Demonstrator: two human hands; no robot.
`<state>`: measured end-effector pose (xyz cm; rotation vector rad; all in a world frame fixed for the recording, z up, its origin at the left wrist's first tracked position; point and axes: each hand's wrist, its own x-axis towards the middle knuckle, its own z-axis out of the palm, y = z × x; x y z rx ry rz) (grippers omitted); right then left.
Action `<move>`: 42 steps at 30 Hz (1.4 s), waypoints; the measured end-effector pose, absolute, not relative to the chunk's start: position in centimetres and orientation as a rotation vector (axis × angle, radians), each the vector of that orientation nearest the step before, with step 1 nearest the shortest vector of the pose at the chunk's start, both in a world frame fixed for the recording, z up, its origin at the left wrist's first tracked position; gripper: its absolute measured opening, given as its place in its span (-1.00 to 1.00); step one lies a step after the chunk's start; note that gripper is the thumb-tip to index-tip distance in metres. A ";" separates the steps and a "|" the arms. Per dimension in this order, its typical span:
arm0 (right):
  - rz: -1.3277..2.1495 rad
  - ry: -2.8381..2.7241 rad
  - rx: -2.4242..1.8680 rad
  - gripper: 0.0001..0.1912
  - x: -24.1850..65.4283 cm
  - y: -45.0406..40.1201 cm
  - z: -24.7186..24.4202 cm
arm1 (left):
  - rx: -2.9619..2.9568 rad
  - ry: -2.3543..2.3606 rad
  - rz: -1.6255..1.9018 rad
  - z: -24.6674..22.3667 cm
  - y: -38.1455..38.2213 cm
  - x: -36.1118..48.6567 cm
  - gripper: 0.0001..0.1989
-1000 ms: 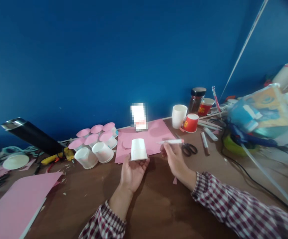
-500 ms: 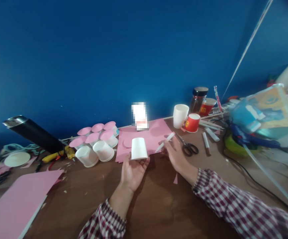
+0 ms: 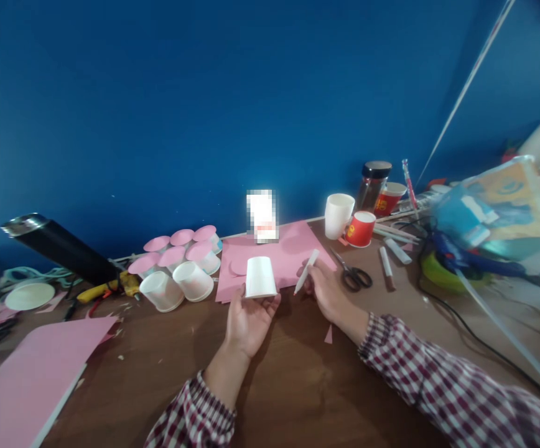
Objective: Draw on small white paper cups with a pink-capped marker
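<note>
A white paper cup (image 3: 260, 277) is held upside down in my left hand (image 3: 250, 320), its rim resting on the fingers and thumb. Just to its right, my right hand (image 3: 330, 289) grips a white marker (image 3: 306, 272) that slants with its lower end toward the cup. Pink paper (image 3: 288, 246) lies on the table behind both hands. To the left stand two plain white cups (image 3: 193, 281) and several cups topped with pink discs (image 3: 173, 256). A pair of scissors (image 3: 356, 278) rests right of my right hand.
Another marker (image 3: 386, 269) lies right of the scissors. At the back stand a tall white cup (image 3: 339, 216), a red cup (image 3: 360, 229) and a dark-lidded jar (image 3: 374, 186). A black flask (image 3: 60, 249) leans at left near a pink sheet (image 3: 37, 373). Cables run along the right.
My right hand has turned the marker to a steeper slant, with its lower end nearer the cup. My left hand and the cup have hardly moved.
</note>
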<state>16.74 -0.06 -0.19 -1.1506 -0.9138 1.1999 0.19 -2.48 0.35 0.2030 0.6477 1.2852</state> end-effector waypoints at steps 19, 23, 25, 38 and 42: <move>1.225 -0.817 -1.082 -0.82 16.8 0.2 -0.7 | 0.212 0.642 1.281 0.5 -2.5 0.2 -0.69; 1.263 -0.786 -1.054 -0.80 16.8 0.3 -0.7 | 0.205 0.640 1.292 0.5 -2.5 0.3 -0.70; 1.258 -0.787 -1.058 -0.81 16.8 0.3 -0.7 | 0.206 0.638 1.291 0.4 -2.5 0.3 -0.69; 1.236 -0.831 -1.095 -0.86 16.8 0.2 -0.8 | 0.194 0.648 1.291 0.6 -2.6 0.3 -0.69; 1.239 -0.836 -1.087 -0.76 16.8 0.3 -0.9 | 0.191 0.652 1.288 0.6 -2.6 0.3 -0.68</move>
